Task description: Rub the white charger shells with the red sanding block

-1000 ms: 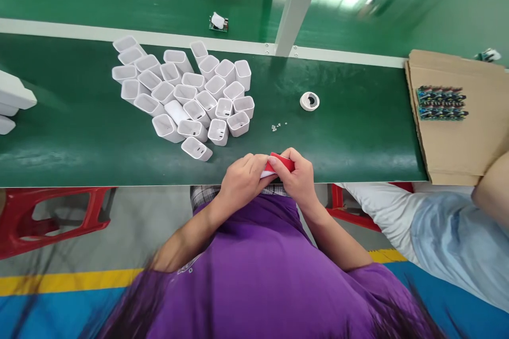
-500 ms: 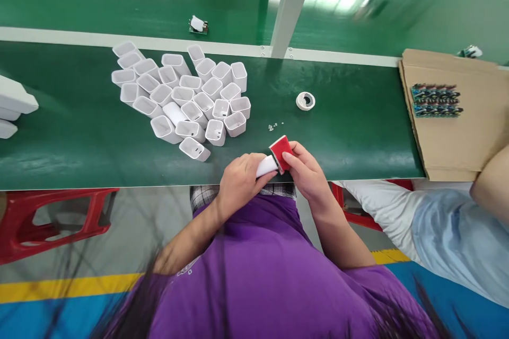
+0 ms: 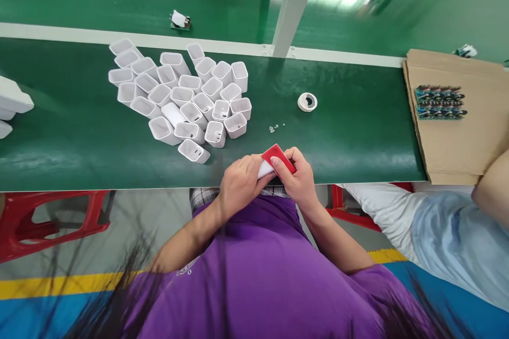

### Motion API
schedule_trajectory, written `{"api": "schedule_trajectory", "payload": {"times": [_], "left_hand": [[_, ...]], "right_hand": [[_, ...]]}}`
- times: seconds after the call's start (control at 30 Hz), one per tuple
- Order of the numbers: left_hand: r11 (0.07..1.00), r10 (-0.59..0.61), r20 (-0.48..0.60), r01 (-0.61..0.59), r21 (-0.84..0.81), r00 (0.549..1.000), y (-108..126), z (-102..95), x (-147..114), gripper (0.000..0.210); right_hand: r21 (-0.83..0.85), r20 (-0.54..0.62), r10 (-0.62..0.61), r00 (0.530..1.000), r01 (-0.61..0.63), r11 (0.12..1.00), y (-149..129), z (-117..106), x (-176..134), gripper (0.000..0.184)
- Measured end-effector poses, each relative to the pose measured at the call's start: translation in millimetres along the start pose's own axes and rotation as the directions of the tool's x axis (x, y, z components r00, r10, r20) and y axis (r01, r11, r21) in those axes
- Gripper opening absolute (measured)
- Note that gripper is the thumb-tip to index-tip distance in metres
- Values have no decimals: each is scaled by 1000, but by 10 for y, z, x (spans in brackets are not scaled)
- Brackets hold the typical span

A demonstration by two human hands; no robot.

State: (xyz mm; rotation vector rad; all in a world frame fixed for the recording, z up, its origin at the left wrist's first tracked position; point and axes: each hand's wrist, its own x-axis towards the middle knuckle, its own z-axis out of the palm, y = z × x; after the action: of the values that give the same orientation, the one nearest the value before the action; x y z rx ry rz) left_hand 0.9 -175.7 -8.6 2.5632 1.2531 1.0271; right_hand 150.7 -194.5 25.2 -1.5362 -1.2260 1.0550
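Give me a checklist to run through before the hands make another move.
1. Left hand gripping the white piece: ok.
2. Right hand holding the red pad: ok, thumb on top.
3. Red pad pressing on the white piece: cannot tell; it overlaps it, but the contact is hidden.
4. Bench ahead of the hands free of loose bits: not ok, small pale bits lie there.
5. All white cases showing an open end: not ok, one shows a closed face.
6. White ring apart from the cases: ok.
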Motion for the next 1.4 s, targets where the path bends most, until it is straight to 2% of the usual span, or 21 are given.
{"api": "schedule_trajectory", "payload": {"times": [0.17, 0.27, 0.37, 0.5, 0.57, 0.63, 0.77, 0.83, 0.87, 1.0, 1.07, 1.13, 1.2, 1.3, 1.33, 1.4], "left_hand": [[999, 44, 4, -44, 12, 999, 15, 4, 2, 20], [1000, 20, 10, -20, -6, 1000, 24, -16, -5, 21], [1000, -17, 17, 17, -15, 1000, 26, -15, -19, 22], [1000, -3, 24, 2, 14, 1000, 24, 34, -37, 22], [999, 12, 36, -13, 42, 999, 24, 52, -41, 23], [998, 23, 50, -26, 58, 998, 24, 52, -40, 22], [1000, 15, 34, -15, 16, 999, 25, 13, -30, 21], [1000, 10, 13, -10, -6, 1000, 26, -2, -25, 21], [1000, 10, 5, -10, -7, 1000, 26, -5, -23, 20], [999, 21, 18, -21, 29, 1000, 19, 9, -30, 20], [998, 36, 35, -38, 48, 999, 15, 18, -35, 21], [997, 53, 36, -54, 53, 998, 14, 20, -35, 22], [998, 52, 18, -52, 34, 998, 18, 12, -31, 22], [1000, 24, -5, -24, -13, 1000, 24, -3, -25, 23], [1000, 17, -8, -17, -17, 1000, 23, -4, -27, 23], [1000, 11, -14, -11, 1, 1000, 16, 3, -34, 25]], "right_hand": [[14, -56, 52, 997, -52, 999, 3, 45, 69, 41], [163, 62, 141, 988, -150, 975, 8, -19, 90, 43], [174, 147, 108, 983, -133, 976, 11, -85, 45, 42], [-5, 14, 12, 1000, -12, 1000, 17, -42, -16, 38], [-40, -49, 9, 999, -11, 999, 18, 10, 11, 39], [-12, -58, 38, 998, -38, 999, 14, 36, 73, 41], [221, 128, 141, 982, -167, 961, -6, -48, 162, 43], [239, 200, 128, 971, -175, 955, -11, -104, 137, 44], [203, 199, 103, 975, -144, 969, -11, -118, 111, 43], [-3, 47, -4, 999, 4, 1000, 2, -45, 32, 34], [-47, -23, -24, 999, 23, 999, 8, 26, 53, 33], [-48, -46, -17, 999, 15, 999, 10, 66, 108, 34], [15, -5, 40, 999, -40, 999, 12, 54, 161, 36], [165, 144, 121, 982, -144, 976, 24, -30, 171, 40], [182, 187, 114, 976, -148, 972, 30, -56, 154, 41], [130, 196, 63, 979, -90, 987, 41, -78, 108, 41]]}}
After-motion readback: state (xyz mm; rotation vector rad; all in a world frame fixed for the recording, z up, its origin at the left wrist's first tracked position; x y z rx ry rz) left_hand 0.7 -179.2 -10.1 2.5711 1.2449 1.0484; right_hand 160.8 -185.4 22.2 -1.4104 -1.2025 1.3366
